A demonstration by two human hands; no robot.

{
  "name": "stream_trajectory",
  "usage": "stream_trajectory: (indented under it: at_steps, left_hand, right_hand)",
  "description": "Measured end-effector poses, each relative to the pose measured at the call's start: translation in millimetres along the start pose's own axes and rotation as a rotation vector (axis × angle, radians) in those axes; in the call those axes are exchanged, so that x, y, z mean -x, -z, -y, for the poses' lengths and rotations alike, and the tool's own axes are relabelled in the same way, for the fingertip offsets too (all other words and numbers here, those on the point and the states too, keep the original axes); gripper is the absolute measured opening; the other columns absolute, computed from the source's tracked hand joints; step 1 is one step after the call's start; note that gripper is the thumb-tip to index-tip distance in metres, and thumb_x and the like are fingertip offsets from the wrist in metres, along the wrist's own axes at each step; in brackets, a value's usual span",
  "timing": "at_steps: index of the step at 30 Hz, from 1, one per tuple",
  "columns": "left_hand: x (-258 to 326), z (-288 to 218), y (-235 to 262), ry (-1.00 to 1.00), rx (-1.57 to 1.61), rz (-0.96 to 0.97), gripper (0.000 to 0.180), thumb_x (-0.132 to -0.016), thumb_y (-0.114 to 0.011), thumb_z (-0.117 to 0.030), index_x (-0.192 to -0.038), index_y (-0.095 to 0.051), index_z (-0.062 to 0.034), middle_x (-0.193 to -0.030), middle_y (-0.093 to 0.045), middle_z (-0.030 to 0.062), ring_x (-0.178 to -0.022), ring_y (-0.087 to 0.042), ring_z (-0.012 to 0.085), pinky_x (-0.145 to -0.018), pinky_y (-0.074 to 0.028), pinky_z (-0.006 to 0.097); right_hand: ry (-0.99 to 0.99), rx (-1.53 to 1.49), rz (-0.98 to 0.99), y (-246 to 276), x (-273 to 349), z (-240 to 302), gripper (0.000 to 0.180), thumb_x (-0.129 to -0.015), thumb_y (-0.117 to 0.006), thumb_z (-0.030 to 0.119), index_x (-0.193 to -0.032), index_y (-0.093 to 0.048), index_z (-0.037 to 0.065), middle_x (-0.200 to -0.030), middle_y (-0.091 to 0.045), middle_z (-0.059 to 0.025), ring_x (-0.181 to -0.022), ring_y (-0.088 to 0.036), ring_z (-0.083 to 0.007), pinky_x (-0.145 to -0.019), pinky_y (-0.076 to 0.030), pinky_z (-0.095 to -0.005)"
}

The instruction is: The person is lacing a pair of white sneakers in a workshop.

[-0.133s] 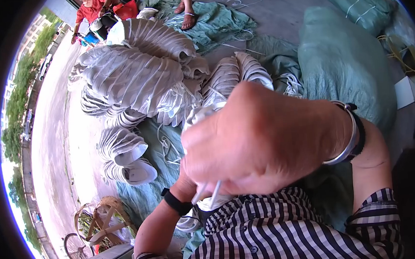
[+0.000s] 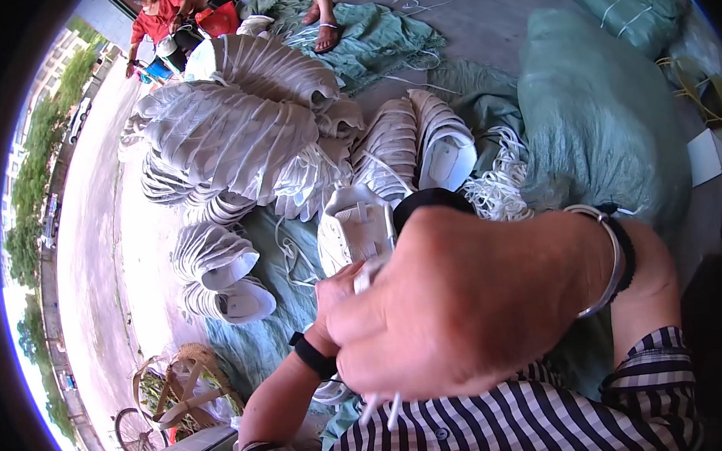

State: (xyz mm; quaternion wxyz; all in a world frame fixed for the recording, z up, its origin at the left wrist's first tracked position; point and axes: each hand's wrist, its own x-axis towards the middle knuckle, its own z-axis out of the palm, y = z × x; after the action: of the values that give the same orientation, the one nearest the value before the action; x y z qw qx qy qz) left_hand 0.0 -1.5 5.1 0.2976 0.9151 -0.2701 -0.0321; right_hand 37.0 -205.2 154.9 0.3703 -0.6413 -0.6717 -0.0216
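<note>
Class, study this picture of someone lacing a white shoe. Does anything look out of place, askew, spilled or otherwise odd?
Nothing looks damaged or spilled. The white shoe sits behind the right hand, and white lace ends hang below that hand. The stacked white shoes lean in fanned rows on the green sheet, loose but orderly.

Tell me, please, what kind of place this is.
Probably an informal open-air shoe workshop beside a road: stacked rows of white shoe uppers lie on green woven tarpaulin sheets on a concrete floor, with loose white laces nearby.
</note>
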Motion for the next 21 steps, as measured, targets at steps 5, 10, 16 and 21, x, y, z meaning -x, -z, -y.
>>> stream_trajectory:
  at_steps: [5, 10, 16, 21]
  left_hand:
    - [4.4, -2.1, -4.9, -0.004, 0.145, -0.115, 0.039, -0.074, -0.065, -0.023, -0.11, -0.06, -0.0118, -0.091, -0.057, 0.0058, -0.084, -0.057, 0.0206, -0.075, -0.049, 0.031]
    - [27.1, 16.6, 28.6, 0.382, 1.303, -0.564, 0.017, -0.097, -0.039, -0.019, -0.095, -0.05, -0.0068, -0.079, -0.053, 0.0024, -0.069, -0.054, 0.0155, -0.076, -0.048, 0.033]
    - [98.1, 143.1, 86.2, 0.567, 1.64, -1.029, 0.022, -0.097, -0.042, -0.017, -0.077, -0.047, -0.0088, -0.065, -0.045, -0.0015, -0.057, -0.045, 0.0104, -0.057, -0.044, 0.025]
    - [198.4, 237.6, 159.1, 0.775, 1.608, -1.148, 0.029, -0.098, -0.043, -0.025, -0.071, -0.044, -0.0129, -0.055, -0.037, -0.0055, -0.043, -0.03, 0.0055, -0.038, -0.026, 0.021]
  right_hand:
    - [-0.009, 0.136, -0.084, 5.6, 4.8, 11.4, 0.01, -0.08, -0.056, 0.014, -0.074, -0.054, 0.006, -0.079, -0.055, -0.0071, -0.065, -0.059, -0.0138, -0.044, -0.048, -0.026]
    - [-0.374, -0.066, -0.525, 6.1, 74.1, -27.4, 0.014, -0.086, -0.053, 0.007, -0.092, -0.064, 0.002, -0.087, -0.066, -0.0105, -0.064, -0.06, -0.0134, -0.055, -0.049, -0.0213]
    - [-0.883, -1.427, -1.753, -10.7, 245.6, -75.7, 0.024, -0.095, -0.048, 0.023, -0.105, -0.056, 0.003, -0.105, -0.062, -0.0127, -0.07, -0.056, -0.0162, -0.065, -0.044, -0.0281]
    - [-0.664, -1.353, -1.659, -7.2, 534.7, -40.8, 0.018, -0.085, -0.054, 0.01, -0.101, -0.056, 0.003, -0.074, -0.051, -0.002, -0.055, -0.044, -0.0124, -0.057, -0.038, -0.025]
